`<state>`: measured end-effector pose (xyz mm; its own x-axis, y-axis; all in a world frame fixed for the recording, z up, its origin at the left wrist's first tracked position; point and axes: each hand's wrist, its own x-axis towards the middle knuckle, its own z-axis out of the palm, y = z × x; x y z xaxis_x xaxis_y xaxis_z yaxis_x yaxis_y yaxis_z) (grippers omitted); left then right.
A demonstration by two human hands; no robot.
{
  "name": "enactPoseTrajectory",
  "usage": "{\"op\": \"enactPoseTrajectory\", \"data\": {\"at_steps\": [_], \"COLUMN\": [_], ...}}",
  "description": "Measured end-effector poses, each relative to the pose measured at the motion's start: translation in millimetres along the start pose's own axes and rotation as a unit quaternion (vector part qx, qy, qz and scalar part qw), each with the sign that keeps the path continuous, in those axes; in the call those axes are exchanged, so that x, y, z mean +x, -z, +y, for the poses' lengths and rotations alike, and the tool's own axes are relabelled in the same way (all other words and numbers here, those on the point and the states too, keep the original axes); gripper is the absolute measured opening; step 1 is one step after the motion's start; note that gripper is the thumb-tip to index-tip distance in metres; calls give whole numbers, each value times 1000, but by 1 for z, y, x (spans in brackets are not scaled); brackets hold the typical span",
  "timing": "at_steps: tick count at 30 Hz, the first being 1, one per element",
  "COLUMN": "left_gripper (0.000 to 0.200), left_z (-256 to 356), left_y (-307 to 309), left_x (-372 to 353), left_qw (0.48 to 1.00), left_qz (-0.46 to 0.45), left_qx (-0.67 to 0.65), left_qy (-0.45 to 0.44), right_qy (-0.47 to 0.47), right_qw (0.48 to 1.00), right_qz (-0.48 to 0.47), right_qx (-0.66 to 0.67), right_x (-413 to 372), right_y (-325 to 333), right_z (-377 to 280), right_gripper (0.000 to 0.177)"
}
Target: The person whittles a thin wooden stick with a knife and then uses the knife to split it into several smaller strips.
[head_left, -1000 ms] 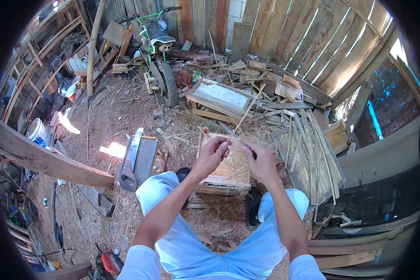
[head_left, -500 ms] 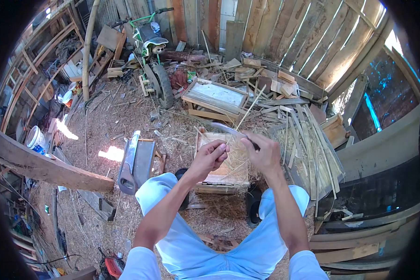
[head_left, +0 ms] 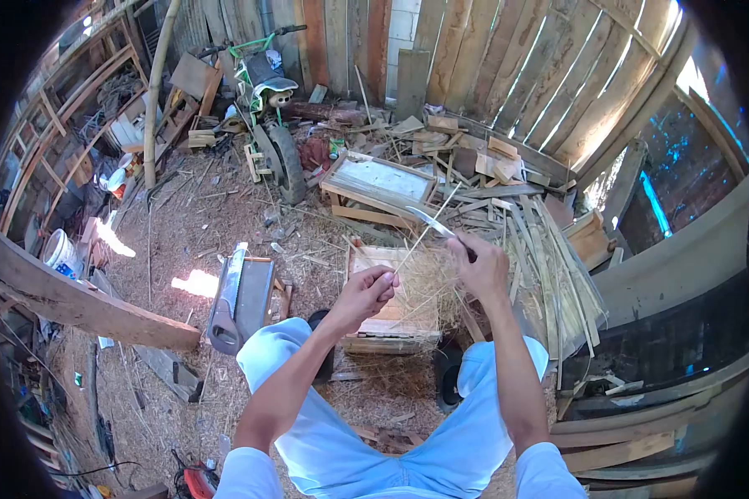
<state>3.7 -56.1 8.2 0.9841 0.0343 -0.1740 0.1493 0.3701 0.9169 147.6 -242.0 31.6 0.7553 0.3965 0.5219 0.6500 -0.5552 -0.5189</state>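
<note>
My left hand is closed in a pinch around the lower end of a thin wooden strip, which slants up and away to the right. My right hand grips the dark handle of a knife. The blade points forward and left, its outer part overlapping the strip in this view. Below both hands, between my knees, stands a low wooden box. Fine shavings are heaped over its right side and hang down its edge.
A handsaw lies on a grey-topped box to the left. Long wooden slats are stacked at the right. Ahead are a white-topped wooden frame, scrap wood and a motorbike. A beam juts in from the left.
The knife has swung so its blade points more forward, and my right hand has moved slightly right and down. The strip's far end has dropped lower, and more of its length shows.
</note>
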Motion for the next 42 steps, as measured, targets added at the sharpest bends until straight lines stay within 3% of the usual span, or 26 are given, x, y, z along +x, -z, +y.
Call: {"op": "enactPoseTrajectory", "data": {"at_steps": [4,6,7,10,13,15,17,19,23,26,28,29,31,38,41,42], "left_gripper": [21,21,21,21,22,22,21,21,21,21,22,22,22,22,22,22], "left_z": [-3,-6,-8,-13,-15,-13,-11,-7,-6,-8,-5,-6,-8,-4,-3,-4], "left_y": [3,7,9,15,22,22,17,9,6,5,-1,0,1,-3,-4,-3], "left_x": [-6,-12,-15,-19,-15,-8,-1,0,-1,-8,-11,-9,-5,1,2,0], "left_qw": [999,999,998,997,998,999,1000,999,998,998,997,997,999,1000,999,999], "left_qz": [-3,-12,-30,-38,-18,-11,-10,-15,-27,-50,-56,-57,-43,-4,-11,-13], "left_qx": [27,44,51,57,36,18,-10,-16,-40,-16,3,4,18,-19,-37,-36], "left_qy": [18,30,31,37,40,36,20,28,39,37,46,47,13,21,11,11], "right_qy": [-27,-133,-134,-179,-171,-36,-53,89,101,93,0,-2,86,152,120,54], "right_qw": [999,988,988,979,982,992,990,988,984,990,996,996,989,979,986,993], "right_qz": [34,2,3,77,77,54,-74,-89,-118,-40,-88,-87,-90,-96,-63,-50], "right_qx": [-3,-83,-83,-63,-35,105,109,94,90,94,29,29,77,99,97,88], "right_x": [5,16,17,23,12,-7,-19,-30,-30,-12,1,-4,-20,-26,-18,-13], "right_y": [3,16,19,29,32,14,16,-7,-14,-5,13,10,0,-8,-3,0], "right_z": [9,21,34,55,51,41,-14,-26,-38,-25,-21,-19,-18,-32,-27,-18], "right_gripper": [26,27,27,29,27,24,20,19,18,18,18,18,17,16,19,21]}}
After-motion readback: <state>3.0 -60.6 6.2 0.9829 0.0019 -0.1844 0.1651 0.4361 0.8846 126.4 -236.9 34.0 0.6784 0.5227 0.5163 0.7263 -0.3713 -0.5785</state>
